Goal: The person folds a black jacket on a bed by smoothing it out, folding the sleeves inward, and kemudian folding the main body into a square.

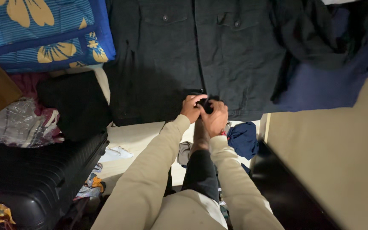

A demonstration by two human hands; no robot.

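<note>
A dark button-front jacket [201,55] lies spread flat on the bed [133,136], collar away from the person, and everything here sits around it. Both arms, in beige sleeves, reach forward and converge at the middle of the jacket's lower hem. The left hand [191,107] and right hand [215,117] meet there, knuckles up, wrists bent slightly inward, fingers curled so that each grip is closed narrowly on the dark fabric at the bottom of the button placket; the two hands touch each other. To the left of the jacket lie a folded black garment [73,104] and, farther up, a blue cushion with yellow flowers [43,34]. Below and left of the jacket stands a black hard-shell suitcase [35,174]. At the jacket's right side dark blue cloth [320,85] overlaps it, and a small blue rag [243,138] lies just below the hem.
</note>
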